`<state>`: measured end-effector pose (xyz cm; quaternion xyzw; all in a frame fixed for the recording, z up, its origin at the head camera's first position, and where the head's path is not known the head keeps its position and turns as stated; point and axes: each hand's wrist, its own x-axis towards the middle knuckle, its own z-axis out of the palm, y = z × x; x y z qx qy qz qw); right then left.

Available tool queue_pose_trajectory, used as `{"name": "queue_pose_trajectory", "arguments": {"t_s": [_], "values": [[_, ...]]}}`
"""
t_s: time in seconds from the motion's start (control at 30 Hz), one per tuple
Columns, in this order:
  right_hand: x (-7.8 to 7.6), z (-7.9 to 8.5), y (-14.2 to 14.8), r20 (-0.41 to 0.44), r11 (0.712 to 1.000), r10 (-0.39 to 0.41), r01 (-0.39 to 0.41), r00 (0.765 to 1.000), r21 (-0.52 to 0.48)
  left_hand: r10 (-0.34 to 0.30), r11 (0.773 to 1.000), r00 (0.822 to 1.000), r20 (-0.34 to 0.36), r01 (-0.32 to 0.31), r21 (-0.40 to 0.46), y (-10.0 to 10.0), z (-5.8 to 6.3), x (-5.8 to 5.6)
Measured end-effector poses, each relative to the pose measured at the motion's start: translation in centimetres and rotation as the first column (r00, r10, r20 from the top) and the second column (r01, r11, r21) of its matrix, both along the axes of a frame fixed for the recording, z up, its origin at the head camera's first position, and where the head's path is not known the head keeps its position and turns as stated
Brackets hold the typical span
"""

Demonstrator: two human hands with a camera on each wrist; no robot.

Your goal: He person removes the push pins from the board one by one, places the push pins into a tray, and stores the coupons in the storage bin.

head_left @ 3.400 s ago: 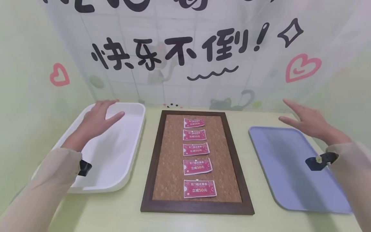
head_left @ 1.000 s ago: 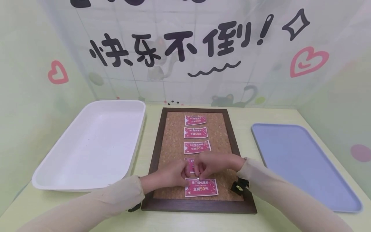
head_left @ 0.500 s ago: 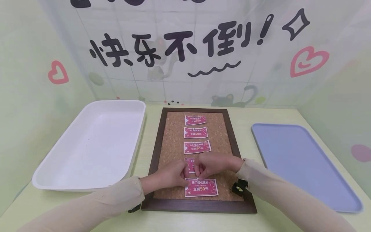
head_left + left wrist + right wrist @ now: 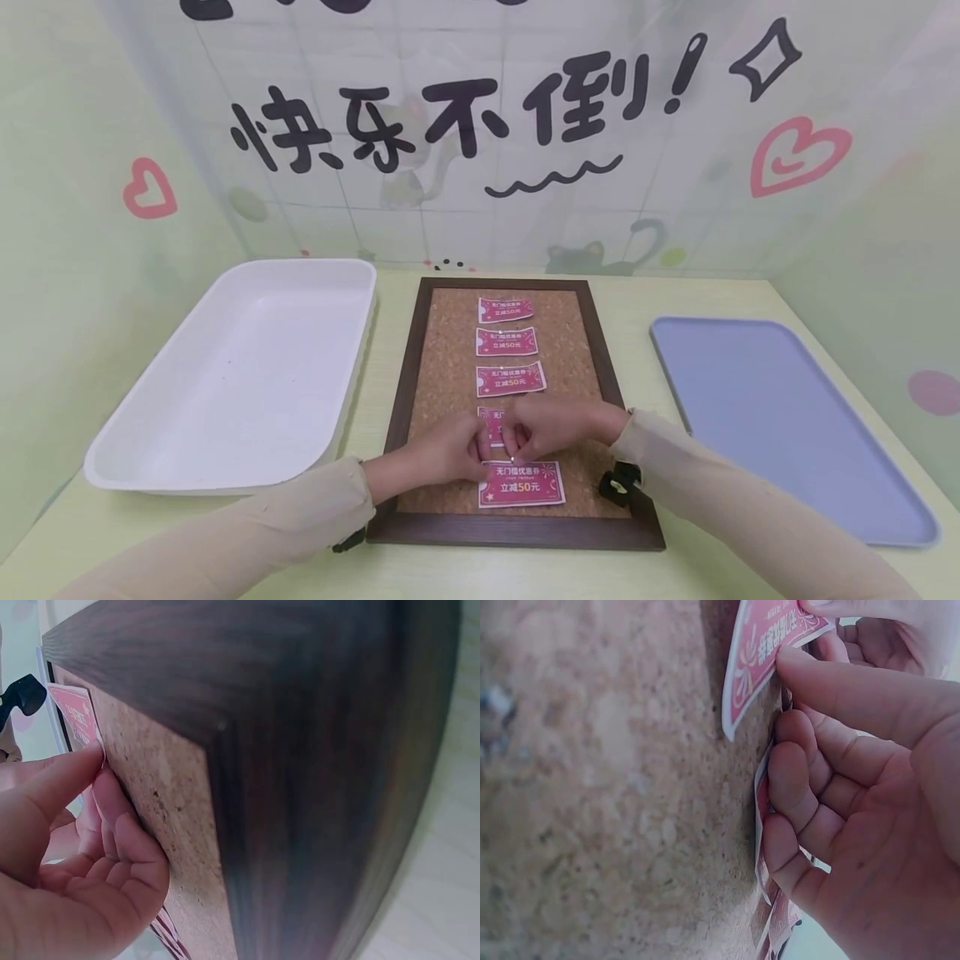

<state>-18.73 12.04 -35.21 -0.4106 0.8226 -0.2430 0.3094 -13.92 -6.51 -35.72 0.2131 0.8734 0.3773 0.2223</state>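
On the pale yellow-green worktop [image 4: 450, 575] lies the rectangular cork board in its dark wooden frame [image 4: 517, 531], its long side running twelve to six. My left hand [image 4: 447, 450] reaches in from eight o'clock, my right hand [image 4: 551, 421] from four, both with fingers curled. At six on the board sits the pink oblong paper coupon [image 4: 525, 487], long axis nine to three; my left fingers pinch its nine-o'clock end. My right fingers, the nearer, pinch the tiny shiny pin [image 4: 512, 460] at its twelve-o'clock edge, which I judge the key spot.
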Motion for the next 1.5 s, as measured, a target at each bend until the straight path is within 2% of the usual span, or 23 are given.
{"name": "queue_pose_trajectory", "arguments": {"t_s": [0.33, 0.7, 1.07, 1.5], "values": [[-0.54, -0.01, 0.35, 0.086, 0.999, 0.000, 0.004, 0.996, -0.037, -0.004, 1.000, 0.999, 0.032, 0.004, -0.002, 0.01, -0.05, -0.32], [-0.32, 0.12, 0.18, 0.023, 1.000, 0.024, -0.024, 0.999, 0.005, -0.013, 1.000, 0.999, 0.033, 0.014, -0.011, 0.02, 0.03, -0.43], [-0.34, 0.00, 0.28, 0.000, 0.997, 0.078, -0.078, 0.997, 0.002, -0.016, 1.000, 0.999, 0.039, 0.017, -0.020, 0.11, 0.10, -0.43], [-0.38, 0.12, 0.32, 0.024, 0.999, 0.036, -0.037, 0.999, 0.003, -0.024, 1.000, 0.999, 0.048, 0.025, -0.015, 0.04, 0.11, -0.53]]}}
